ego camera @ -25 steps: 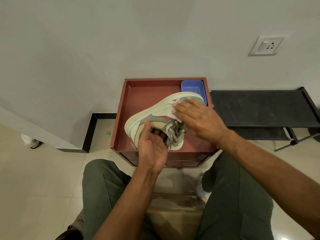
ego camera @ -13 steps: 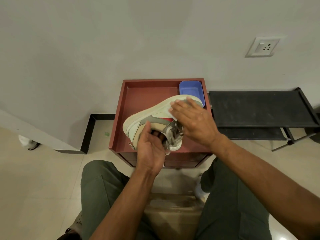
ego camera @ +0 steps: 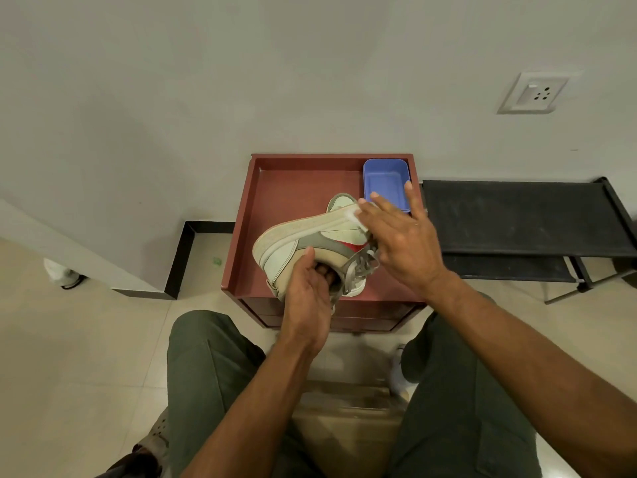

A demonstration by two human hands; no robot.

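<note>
The person sits facing a low red-brown bench (ego camera: pixel 286 188) with a raised rim, set against the wall, and holds a pale green and tan sneaker (ego camera: pixel 296 236) just above its top. The sneaker is turned on its side, its cream sole facing up and away from the person, its heel to the left and its grey laces hanging toward the bench's near edge. The left hand (ego camera: pixel 306 298) has its grip closed on the heel collar: the fingers are curled down inside the shoe's opening and the thumb lies along the outside of the heel. The right hand (ego camera: pixel 403 243) is spread, its fingers straight and fanned, and presses a small white cloth (ego camera: pixel 351 212) flat against the sole's edge near the toe; only a corner of the cloth shows past the fingertips. A shallow blue tray (ego camera: pixel 382 181) stands in the bench's far right corner, just beyond the right hand's fingertips. A black rack (ego camera: pixel 510 215) stands just beside the bench on the right, and a white wall socket (ego camera: pixel 532 93) is mounted above it. The person's knees, in green trousers (ego camera: pixel 206 374), frame the near edge of the view.
</note>
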